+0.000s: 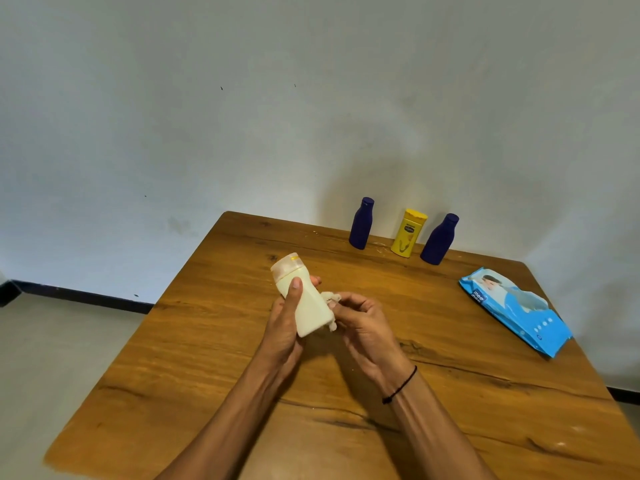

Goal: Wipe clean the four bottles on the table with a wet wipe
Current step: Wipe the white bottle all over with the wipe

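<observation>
The left hand [282,323] holds a cream bottle [304,299] above the middle of the table [207,358], tilted with its cap up and to the left; the thumb lies across the front of the bottle and the fingers [316,280] curl round its far side. The right hand [360,323] is just beside it, its fingers curled and pinching a crumpled wipe [331,303] against the bottle's right side, down towards the base. A thin black band [401,384] circles the right wrist. At the table's far edge, by the wall, three more bottles stand upright in a row, close but apart: a blue bottle [361,223], a yellow bottle [408,233] and a second blue bottle [439,239]. A blue wipe pack [516,311] lies flat near the right edge, well apart from the hands.
</observation>
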`<move>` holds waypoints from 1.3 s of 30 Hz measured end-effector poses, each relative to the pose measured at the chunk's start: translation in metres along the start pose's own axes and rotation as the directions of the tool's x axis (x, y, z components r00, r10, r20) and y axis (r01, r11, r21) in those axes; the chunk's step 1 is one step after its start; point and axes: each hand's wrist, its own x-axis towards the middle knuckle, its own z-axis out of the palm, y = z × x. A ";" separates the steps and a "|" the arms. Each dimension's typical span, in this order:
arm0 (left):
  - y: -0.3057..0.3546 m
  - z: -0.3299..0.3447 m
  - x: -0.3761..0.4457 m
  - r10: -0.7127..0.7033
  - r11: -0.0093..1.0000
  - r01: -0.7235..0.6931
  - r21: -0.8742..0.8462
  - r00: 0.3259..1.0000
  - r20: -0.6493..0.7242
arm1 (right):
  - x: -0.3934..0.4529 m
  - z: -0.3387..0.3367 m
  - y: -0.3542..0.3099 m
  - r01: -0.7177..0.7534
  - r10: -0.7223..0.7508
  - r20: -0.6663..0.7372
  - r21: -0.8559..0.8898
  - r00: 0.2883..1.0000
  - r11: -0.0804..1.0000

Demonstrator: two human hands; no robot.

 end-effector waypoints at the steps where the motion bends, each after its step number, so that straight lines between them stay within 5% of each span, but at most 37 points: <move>1: 0.001 0.000 0.000 0.001 0.999 -0.002 -0.034 0.999 -0.039 | -0.001 0.000 -0.001 0.108 -0.111 -0.015 -0.135 0.994 0.985; 3: 0.002 0.001 0.001 0.014 0.997 -0.020 -0.078 0.997 -0.081 | -0.003 0.001 0.002 0.331 -0.376 -0.001 -0.473 0.927 0.817; 7: 0.004 0.009 -0.003 0.065 0.995 -0.070 -0.068 0.995 -0.072 | -0.009 -0.003 0.024 0.587 -0.720 0.311 -0.792 0.621 0.165; 11: 0.004 0.015 -0.006 -0.042 0.987 0.018 -0.158 0.988 -0.150 | -0.019 -0.010 0.041 0.602 -0.586 0.674 -0.713 0.449 -0.359; 13: 0.004 0.016 -0.007 -0.091 0.983 0.066 -0.169 0.986 -0.143 | -0.024 -0.009 0.048 0.595 -0.486 0.776 -0.624 0.401 -0.506; 21: 0.011 0.015 -0.018 -0.154 0.920 0.147 -0.362 0.988 0.010 | -0.024 -0.012 0.042 0.616 -0.478 0.788 -0.608 0.388 -0.502; 27: 0.010 0.016 -0.021 -0.099 0.882 0.115 -0.456 0.993 0.060 | -0.016 -0.012 0.028 0.568 -0.677 0.499 -0.810 0.542 -0.142; 33: 0.007 0.012 -0.020 -0.098 0.899 0.142 -0.414 0.987 0.126 | -0.026 -0.009 0.030 0.743 -0.526 0.728 -0.624 0.440 -0.242; 39: 0.002 0.015 -0.022 -0.092 0.898 0.140 -0.416 0.987 0.133 | -0.009 -0.008 0.023 0.556 -0.697 0.481 -0.819 0.532 -0.142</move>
